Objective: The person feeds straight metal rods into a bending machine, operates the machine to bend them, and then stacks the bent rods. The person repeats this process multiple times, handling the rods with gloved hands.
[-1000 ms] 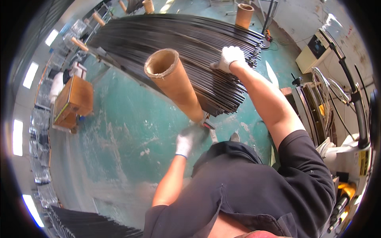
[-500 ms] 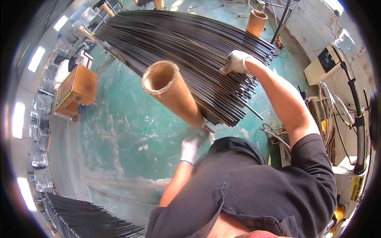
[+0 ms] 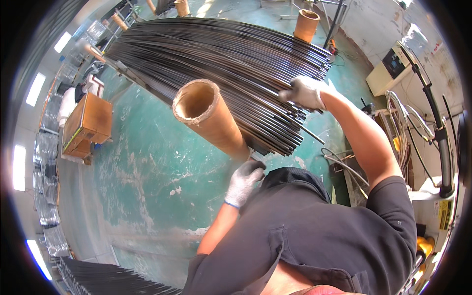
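Observation:
A broad bundle of long black rods (image 3: pixel 221 54) stretches from the far left to its uneven near ends at the right. My right hand (image 3: pixel 306 93), in a white glove with dark fingertips, is closed at those ends, its fingers curled around rods. A brown cardboard tube (image 3: pixel 216 120) stands tilted against the bundle's near side, its open top toward me. By the tube's lower end is my left hand (image 3: pixel 245 183), also gloved, with its dark-coated fingers curled in. Whatever may be inside that grip is hidden.
Another cardboard tube (image 3: pixel 306 27) stands at the bundle's far right side. A wooden cabinet (image 3: pixel 93 120) is at the left. More black rods (image 3: pixel 108 278) lie at lower left. Looped cables (image 3: pixel 400 123) and a beige machine (image 3: pixel 388 69) stand along the right wall.
My right hand has shifted slightly right and down toward the rod ends, its fingers more curled. The left hand has risen a little, with its fingers now showing. The view has turned slightly.

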`<state>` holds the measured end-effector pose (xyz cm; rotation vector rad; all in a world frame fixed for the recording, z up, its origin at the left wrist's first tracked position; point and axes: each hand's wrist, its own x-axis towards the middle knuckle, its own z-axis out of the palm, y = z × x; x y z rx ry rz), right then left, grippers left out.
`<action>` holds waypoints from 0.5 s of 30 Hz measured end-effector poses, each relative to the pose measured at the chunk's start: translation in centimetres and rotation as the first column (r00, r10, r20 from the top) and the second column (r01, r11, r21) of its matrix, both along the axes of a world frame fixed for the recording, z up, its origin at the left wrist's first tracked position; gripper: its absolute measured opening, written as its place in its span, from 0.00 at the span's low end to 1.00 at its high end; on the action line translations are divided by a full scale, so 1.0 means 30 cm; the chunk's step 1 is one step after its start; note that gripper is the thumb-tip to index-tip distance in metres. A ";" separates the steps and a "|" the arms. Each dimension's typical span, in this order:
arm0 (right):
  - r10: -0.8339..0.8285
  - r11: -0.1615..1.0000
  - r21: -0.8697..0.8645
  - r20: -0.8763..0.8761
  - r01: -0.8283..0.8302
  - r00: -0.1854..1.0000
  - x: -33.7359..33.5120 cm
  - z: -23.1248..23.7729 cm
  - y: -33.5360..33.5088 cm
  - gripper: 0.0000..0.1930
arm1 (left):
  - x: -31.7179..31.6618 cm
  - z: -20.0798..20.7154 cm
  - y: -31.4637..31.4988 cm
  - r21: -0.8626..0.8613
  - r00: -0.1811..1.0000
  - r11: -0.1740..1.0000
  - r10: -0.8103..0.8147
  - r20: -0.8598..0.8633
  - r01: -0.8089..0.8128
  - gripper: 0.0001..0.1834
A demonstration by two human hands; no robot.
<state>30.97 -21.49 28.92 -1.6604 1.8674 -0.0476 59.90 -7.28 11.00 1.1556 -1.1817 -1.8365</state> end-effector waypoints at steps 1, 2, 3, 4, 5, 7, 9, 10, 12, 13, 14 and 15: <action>-0.021 1.000 0.009 -0.041 0.021 0.999 -0.003 0.016 0.066 0.25 | -0.015 0.049 -0.017 -0.016 0.996 0.996 -0.086 -0.017 0.086 0.14; 0.032 0.994 -0.103 -0.062 -0.038 0.998 -0.056 -0.023 0.142 0.24 | -0.030 0.086 -0.037 -0.036 0.983 0.983 -0.179 -0.034 0.178 0.16; 0.078 0.973 -0.210 -0.090 -0.095 0.993 -0.128 -0.067 0.238 0.24 | -0.045 0.119 -0.052 -0.056 0.960 0.960 -0.276 -0.049 0.273 0.19; 0.053 0.976 -0.205 -0.125 -0.078 0.991 -0.160 -0.064 0.351 0.22 | -0.063 0.148 -0.060 -0.024 0.944 0.954 -0.298 -0.142 0.298 0.19; 0.034 0.977 -0.201 -0.156 -0.065 0.987 -0.174 -0.039 0.470 0.20 | -0.081 0.177 -0.067 -0.002 0.929 0.947 -0.316 -0.193 0.322 0.20; -0.107 0.983 -0.160 -0.111 0.089 0.988 -0.194 0.029 0.717 0.16 | -0.125 0.231 -0.085 0.048 0.886 0.921 -0.356 -0.297 0.386 0.21; -0.216 0.974 -0.008 -0.328 0.225 0.920 -0.194 0.092 0.923 0.17 | -0.169 0.226 -0.105 0.038 0.864 0.912 -0.372 -0.340 0.408 0.22; -0.296 0.953 -0.051 -0.361 0.298 0.884 -0.209 0.089 1.054 0.15 | -0.191 0.216 -0.117 0.051 0.836 0.903 -0.371 -0.404 0.426 0.22; -0.408 0.908 -0.119 -0.471 0.402 0.782 -0.209 0.080 1.304 0.13 | -0.229 0.292 -0.149 -0.205 0.817 0.836 -0.544 -0.193 0.509 0.23; -0.414 0.902 -0.144 -0.552 0.407 0.724 -0.197 0.083 1.406 0.12 | -0.243 0.287 -0.160 -0.067 0.783 0.878 -0.454 -0.425 0.473 0.22; -0.462 0.872 -0.152 -0.571 0.466 0.679 -0.198 0.048 1.535 0.11 | -0.269 0.281 -0.174 0.093 0.706 0.879 -0.308 -0.638 0.468 0.20; -0.504 0.855 -0.219 -0.565 0.470 0.653 -0.176 0.031 1.637 0.10 | -0.306 0.275 -0.183 0.236 0.614 0.842 -0.136 -0.777 0.486 0.19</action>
